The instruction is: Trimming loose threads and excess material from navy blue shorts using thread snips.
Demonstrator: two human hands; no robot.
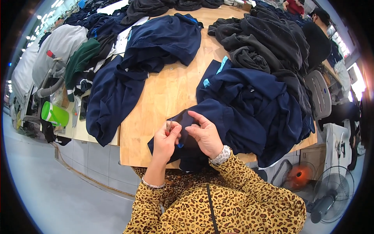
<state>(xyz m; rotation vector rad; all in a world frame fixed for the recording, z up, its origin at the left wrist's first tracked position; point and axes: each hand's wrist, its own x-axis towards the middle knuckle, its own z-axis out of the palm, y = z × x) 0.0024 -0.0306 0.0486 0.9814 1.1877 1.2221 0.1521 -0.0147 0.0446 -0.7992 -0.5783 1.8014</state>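
Note:
Navy garments lie in a loose heap at the right front of the wooden table, with pale blue trim showing along one edge. My left hand is closed in a pinch over the near part of the cloth. A small, thin metallic tool sticks up from its fingers, its kind too small to tell. Just to its right, my right hand has its index finger stretched out and its thumb apart, above the dark fabric. Any thread between the hands is too fine to make out.
Another navy garment pile lies at the far left of the wooden table; dark grey garments are heaped at the far right. Left stands a bright green bucket. A fan and a grey chair are on the right.

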